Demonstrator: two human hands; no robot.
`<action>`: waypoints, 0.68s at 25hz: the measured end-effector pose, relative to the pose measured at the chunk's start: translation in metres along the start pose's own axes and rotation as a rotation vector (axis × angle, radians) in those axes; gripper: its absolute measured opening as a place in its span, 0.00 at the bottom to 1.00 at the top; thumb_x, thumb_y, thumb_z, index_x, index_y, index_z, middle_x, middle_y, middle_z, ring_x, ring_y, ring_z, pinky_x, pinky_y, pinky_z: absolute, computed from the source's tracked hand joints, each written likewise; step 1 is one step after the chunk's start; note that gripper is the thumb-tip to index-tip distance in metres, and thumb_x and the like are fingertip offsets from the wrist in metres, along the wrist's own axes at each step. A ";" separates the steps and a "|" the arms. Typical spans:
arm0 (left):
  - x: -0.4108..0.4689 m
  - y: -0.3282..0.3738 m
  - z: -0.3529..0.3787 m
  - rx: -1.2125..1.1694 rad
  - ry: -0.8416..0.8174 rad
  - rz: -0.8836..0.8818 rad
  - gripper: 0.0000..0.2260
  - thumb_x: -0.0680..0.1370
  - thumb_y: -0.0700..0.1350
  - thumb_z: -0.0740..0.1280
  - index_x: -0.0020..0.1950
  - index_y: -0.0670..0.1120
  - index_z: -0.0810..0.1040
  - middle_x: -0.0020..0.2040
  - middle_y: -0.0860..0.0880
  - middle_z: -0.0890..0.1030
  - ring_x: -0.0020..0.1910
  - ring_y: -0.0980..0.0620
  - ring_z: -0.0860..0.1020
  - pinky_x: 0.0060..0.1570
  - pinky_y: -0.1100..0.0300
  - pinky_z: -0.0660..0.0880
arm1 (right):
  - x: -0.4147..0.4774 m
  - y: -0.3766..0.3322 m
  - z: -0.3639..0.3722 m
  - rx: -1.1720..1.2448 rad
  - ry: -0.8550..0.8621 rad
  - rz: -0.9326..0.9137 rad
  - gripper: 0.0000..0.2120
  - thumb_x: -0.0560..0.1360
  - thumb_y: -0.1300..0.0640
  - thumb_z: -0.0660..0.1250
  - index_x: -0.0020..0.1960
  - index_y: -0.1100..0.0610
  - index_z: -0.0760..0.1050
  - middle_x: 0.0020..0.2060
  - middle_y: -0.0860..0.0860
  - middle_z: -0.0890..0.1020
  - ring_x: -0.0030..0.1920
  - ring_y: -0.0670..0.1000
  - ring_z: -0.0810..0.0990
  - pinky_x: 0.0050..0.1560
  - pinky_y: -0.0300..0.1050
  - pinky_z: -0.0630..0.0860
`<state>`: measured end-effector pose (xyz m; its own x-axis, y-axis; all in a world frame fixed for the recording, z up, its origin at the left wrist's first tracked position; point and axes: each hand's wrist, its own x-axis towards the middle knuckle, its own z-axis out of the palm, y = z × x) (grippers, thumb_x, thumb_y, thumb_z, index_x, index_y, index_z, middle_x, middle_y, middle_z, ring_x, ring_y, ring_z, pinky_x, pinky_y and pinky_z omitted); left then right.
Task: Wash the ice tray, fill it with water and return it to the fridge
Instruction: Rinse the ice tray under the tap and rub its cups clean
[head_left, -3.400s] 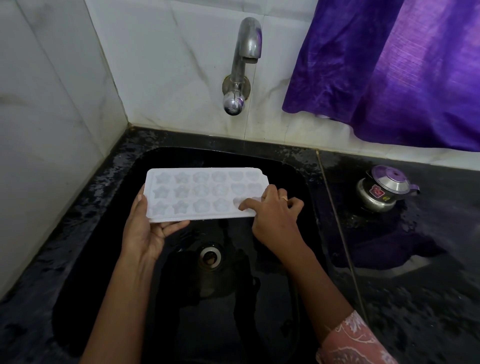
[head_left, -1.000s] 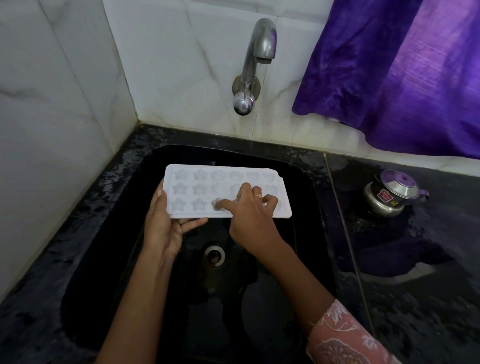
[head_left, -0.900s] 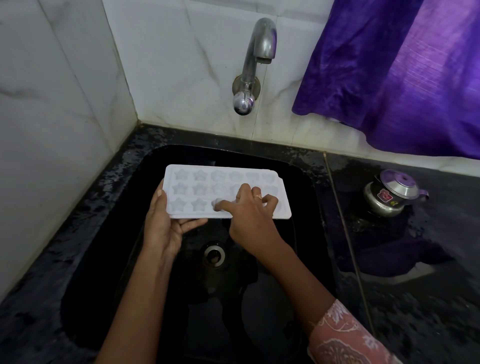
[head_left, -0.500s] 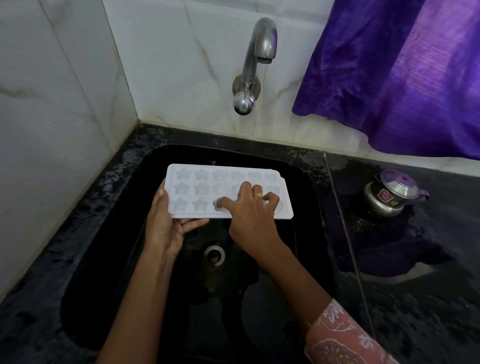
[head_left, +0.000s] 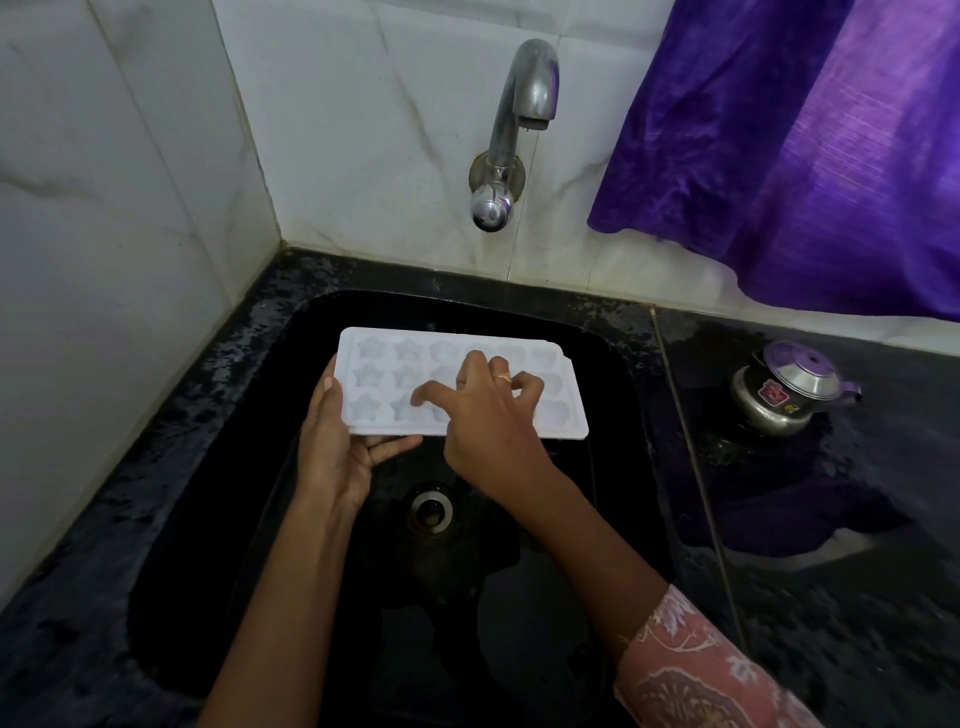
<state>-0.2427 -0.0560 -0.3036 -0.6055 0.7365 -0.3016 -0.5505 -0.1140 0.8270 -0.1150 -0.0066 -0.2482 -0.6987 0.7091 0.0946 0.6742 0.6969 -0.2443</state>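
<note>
Rubbing of the cells is judged to be under way, so the wash is not yet finished. Above the drain (head_left: 430, 512), the ice tray (head_left: 374, 375) is held level over the sink (head_left: 249, 467). Its left end is gripped by the left hand (head_left: 337, 447), with the thumb on the edge and the fingers flat beneath. 1 cell in the nearest of 3 rows is pressed by the outstretched forefinger of the right hand (head_left: 488, 421), and the other fingers are loosely curled. No water is seen at the tap (head_left: 522, 104) beyond. Rinsing, filling and the return to the fridge are judged to remain.
</note>
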 end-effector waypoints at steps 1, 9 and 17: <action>0.000 -0.001 0.000 -0.003 -0.007 0.003 0.16 0.82 0.52 0.53 0.69 0.54 0.69 0.54 0.51 0.81 0.43 0.50 0.84 0.31 0.52 0.80 | 0.001 -0.003 0.002 -0.008 -0.020 -0.021 0.24 0.72 0.65 0.60 0.65 0.45 0.70 0.56 0.53 0.65 0.62 0.54 0.61 0.59 0.51 0.49; 0.000 -0.002 0.001 -0.025 -0.013 -0.002 0.17 0.82 0.53 0.52 0.69 0.54 0.69 0.56 0.49 0.80 0.44 0.49 0.84 0.31 0.52 0.79 | 0.006 -0.008 0.010 -0.026 -0.090 -0.034 0.21 0.75 0.61 0.60 0.65 0.45 0.71 0.59 0.54 0.65 0.63 0.55 0.61 0.61 0.54 0.52; -0.001 -0.003 0.004 -0.045 0.001 -0.011 0.17 0.82 0.52 0.52 0.69 0.53 0.68 0.56 0.49 0.80 0.43 0.49 0.84 0.31 0.51 0.79 | 0.007 -0.005 0.011 -0.086 -0.034 -0.033 0.21 0.74 0.62 0.62 0.64 0.45 0.72 0.60 0.55 0.65 0.64 0.57 0.61 0.61 0.55 0.51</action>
<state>-0.2381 -0.0538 -0.3043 -0.5998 0.7371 -0.3112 -0.5823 -0.1354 0.8016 -0.1257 -0.0066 -0.2573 -0.7273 0.6829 0.0683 0.6680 0.7272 -0.1580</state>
